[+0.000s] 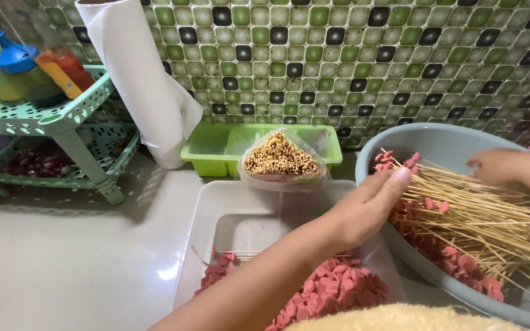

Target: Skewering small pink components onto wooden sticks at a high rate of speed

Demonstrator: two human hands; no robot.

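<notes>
My left hand [372, 205] reaches across from the bottom centre to the rim of a grey-blue bowl [440, 133] on the right. Its fingers are stretched out flat on the near ends of the bamboo skewers [492, 224] threaded with pink sausage slices. My right hand [499, 167] comes in from the right edge and rests with curled fingers on the same pile; its grip is hidden. Under my left forearm a clear plastic tray [216, 202] holds loose pink sausage slices [338, 288]. Behind it a clear bag of bare bamboo sticks [280, 158] stands upright.
A green plastic tray [213, 147] sits against the tiled wall. A white paper roll [145, 79] stands left of it. A mint-green two-tier rack [62, 116] with bottles and red onions fills the far left. A yellow cloth [400, 319] shows at the bottom edge.
</notes>
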